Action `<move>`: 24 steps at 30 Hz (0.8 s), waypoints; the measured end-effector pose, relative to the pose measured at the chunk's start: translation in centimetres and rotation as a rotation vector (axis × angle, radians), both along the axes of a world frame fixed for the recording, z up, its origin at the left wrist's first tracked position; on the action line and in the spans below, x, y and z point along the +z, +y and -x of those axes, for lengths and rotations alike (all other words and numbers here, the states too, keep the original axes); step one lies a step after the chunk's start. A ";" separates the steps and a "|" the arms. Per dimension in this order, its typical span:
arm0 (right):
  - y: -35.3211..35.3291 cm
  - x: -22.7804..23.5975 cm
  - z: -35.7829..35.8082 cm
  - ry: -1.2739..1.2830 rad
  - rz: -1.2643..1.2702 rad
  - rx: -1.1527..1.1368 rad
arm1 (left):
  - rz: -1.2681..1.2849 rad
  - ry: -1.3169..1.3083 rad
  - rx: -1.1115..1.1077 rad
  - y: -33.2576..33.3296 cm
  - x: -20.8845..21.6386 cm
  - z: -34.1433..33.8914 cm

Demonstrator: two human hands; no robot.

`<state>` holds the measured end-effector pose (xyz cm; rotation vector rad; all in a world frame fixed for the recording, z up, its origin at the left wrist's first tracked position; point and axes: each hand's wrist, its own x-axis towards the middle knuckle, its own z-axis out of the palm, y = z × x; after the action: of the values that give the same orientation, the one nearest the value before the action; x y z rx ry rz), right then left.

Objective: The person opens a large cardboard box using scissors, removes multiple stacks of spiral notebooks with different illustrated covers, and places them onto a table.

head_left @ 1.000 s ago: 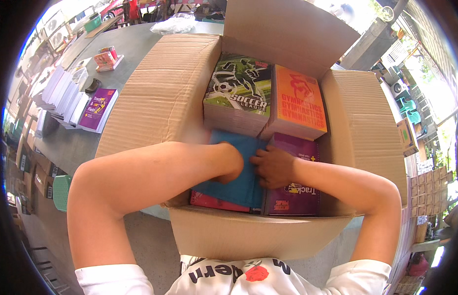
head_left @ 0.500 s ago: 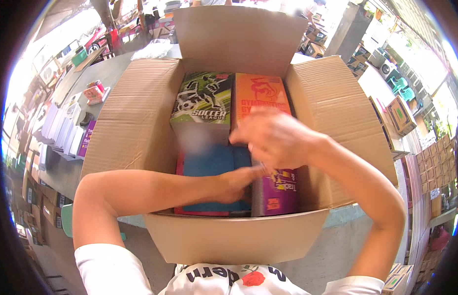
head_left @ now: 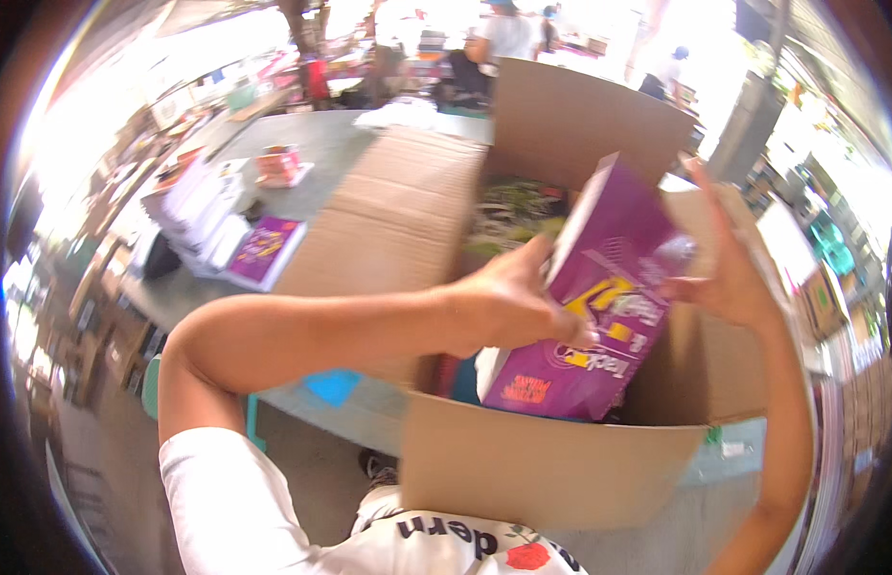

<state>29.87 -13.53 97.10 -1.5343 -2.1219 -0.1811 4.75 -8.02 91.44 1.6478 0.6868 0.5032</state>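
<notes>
Now the left hand [head_left: 513, 299] is curled on the left side of a thick purple stack of paper books with yellow pictures [head_left: 609, 287], its thumb across the front; the right hand [head_left: 729, 280] is spread wide by the stack's right edge, and I cannot tell if it touches; the purple stack leans, with its low end inside a big open brown cardboard box [head_left: 551, 465]; a green and black stack of books [head_left: 513, 199] sits farther back in the box; the box is on a flat grey worktop [head_left: 336, 153].
</notes>
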 end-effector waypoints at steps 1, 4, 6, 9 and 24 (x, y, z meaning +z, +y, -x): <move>-0.2 1.5 0.9 0.110 0.019 -0.006 | -0.209 -0.022 -0.065 0.2 2.5 2.0; 0.6 4.6 7.3 0.460 0.297 0.160 | -0.939 0.075 -0.009 1.3 8.5 10.2; 2.6 3.2 13.3 0.495 0.216 0.286 | -1.275 0.304 -0.024 2.2 12.0 16.7; 6.2 2.4 24.2 0.728 0.126 0.429 | -1.028 0.481 0.068 3.8 17.0 27.0; 23.0 -20.4 55.4 2.195 0.721 0.336 | 0.383 -0.959 0.694 21.8 -13.5 40.3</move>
<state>-25.53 9.52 76.66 -0.5709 -0.4124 1.6482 -35.51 13.76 77.97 0.6202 0.5420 1.4328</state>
